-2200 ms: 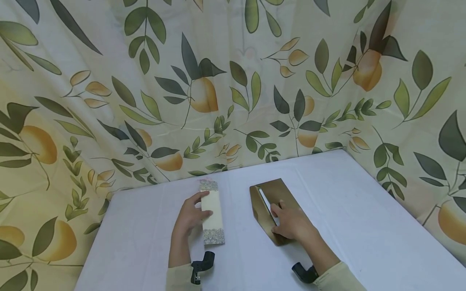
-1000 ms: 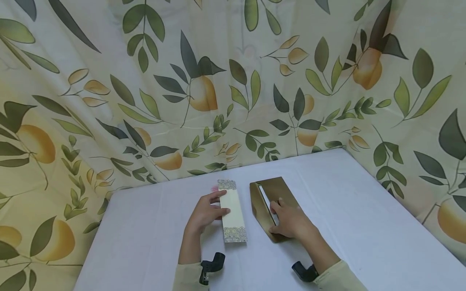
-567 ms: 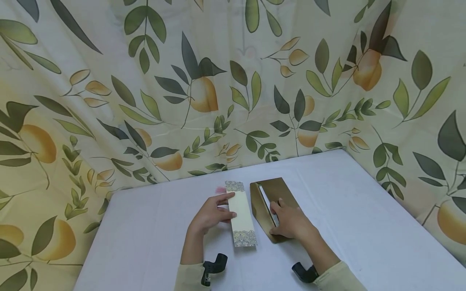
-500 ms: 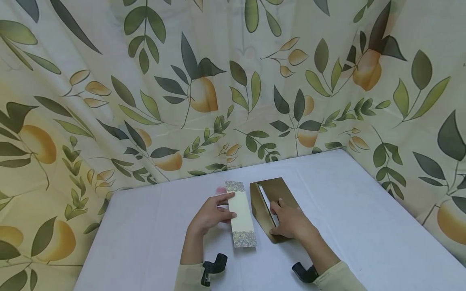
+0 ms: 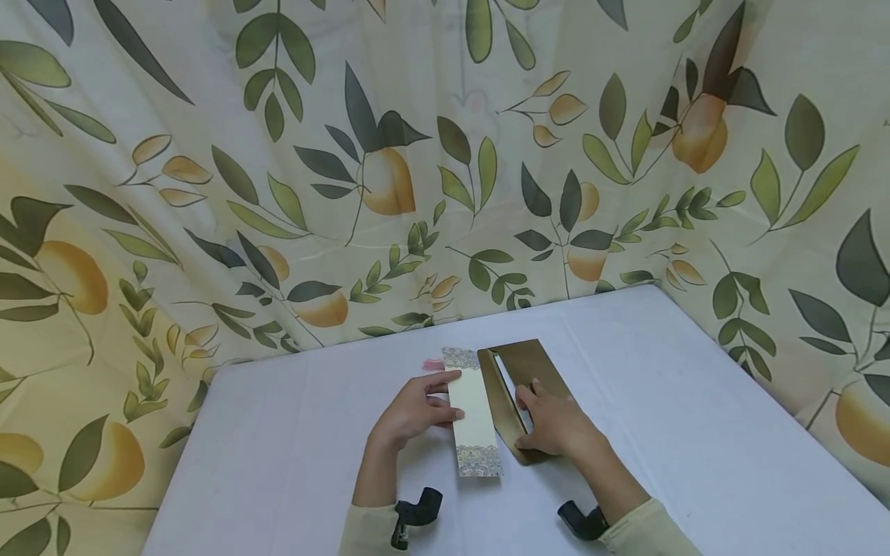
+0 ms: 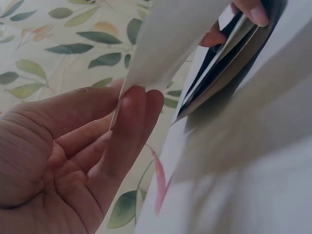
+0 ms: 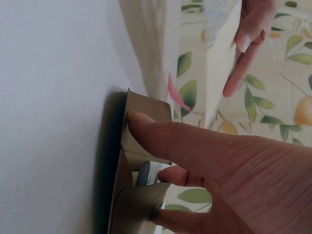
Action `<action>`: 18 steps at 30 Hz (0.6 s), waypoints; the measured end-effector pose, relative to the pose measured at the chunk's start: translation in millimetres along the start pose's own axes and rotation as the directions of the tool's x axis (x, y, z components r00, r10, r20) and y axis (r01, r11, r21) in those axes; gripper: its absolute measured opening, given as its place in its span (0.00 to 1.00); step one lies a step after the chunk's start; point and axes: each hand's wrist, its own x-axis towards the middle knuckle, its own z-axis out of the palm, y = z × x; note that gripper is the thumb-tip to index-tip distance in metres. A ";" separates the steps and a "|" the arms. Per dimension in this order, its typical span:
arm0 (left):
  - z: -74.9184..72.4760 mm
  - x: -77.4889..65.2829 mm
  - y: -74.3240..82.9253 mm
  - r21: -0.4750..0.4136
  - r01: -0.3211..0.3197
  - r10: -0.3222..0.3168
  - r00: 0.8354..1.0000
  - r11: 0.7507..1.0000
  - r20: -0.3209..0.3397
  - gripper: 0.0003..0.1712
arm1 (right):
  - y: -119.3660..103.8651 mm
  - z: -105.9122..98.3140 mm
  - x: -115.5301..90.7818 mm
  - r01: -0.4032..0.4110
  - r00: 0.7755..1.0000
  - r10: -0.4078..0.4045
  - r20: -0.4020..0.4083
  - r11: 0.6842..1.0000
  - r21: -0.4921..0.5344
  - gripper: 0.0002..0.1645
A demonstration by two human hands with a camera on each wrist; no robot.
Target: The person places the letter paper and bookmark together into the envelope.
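Note:
My left hand (image 5: 410, 409) pinches a cream bookmark (image 5: 474, 409) by its left edge, between thumb and fingers. Grey lace print bands both its ends, and a pink tassel (image 5: 433, 364) hangs at the far one. In the left wrist view, the bookmark (image 6: 170, 39) is tilted up off the table. Close to its right lies a gold-brown envelope (image 5: 549, 367) with its mouth parted. My right hand (image 5: 563, 421) holds that mouth, the thumb on the flap (image 7: 151, 105) and the fingers at the opposite edge. Something pale and bluish (image 7: 147, 173) shows inside; most of it is hidden.
A white cloth covers the table (image 5: 695, 417). Behind it and along both sides hangs a curtain (image 5: 431, 255) printed with leaves and fruit. Black wrist camera mounts (image 5: 419, 507) sit at both cuffs, close over the tabletop.
My left hand has carried the bookmark rightward across the table, up beside the envelope's left edge. My right hand and the envelope have stayed nearly in place.

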 end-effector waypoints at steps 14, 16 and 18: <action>18.2 11.4 -10.6 0.081 0.052 -0.044 0.994 0.995 -0.102 0.38 | 1.2 -2.9 -3.3 0.036 0.999 -0.037 0.018 0.997 0.062 0.34; 19.4 12.2 -10.7 0.101 0.051 -0.038 0.991 0.994 -0.126 0.38 | 1.8 -3.0 -3.0 0.042 0.999 -0.043 0.018 0.997 0.065 0.35; 21.3 13.0 -10.2 0.113 0.041 -0.024 0.989 0.993 -0.147 0.38 | 2.2 -3.4 -3.1 0.043 0.999 -0.044 0.020 0.997 0.068 0.35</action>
